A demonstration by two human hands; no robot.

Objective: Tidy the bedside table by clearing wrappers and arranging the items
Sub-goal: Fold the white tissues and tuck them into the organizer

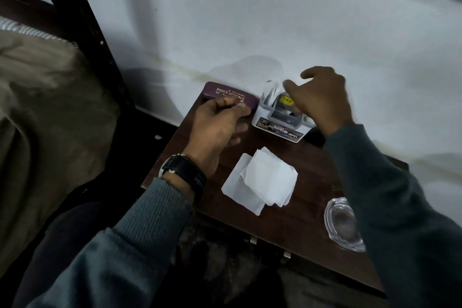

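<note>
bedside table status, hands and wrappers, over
Left hand grips spectacle case. Right hand pinches white wrapper above white organiser. Loose tissues on bedside table, uncleared.

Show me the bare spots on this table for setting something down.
Bare wood runs along the table's near edge, below the tissues and left of the ashtray. A narrow strip separates tissues from holder. The back is crowded: case at the left hand, holder below the right hand.

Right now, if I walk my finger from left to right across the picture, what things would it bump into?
Brown blanket → dark bed frame → purple glasses case → white organizer box → glass ashtray. I skipped the white tissues, since they overlap the case and box.
</note>
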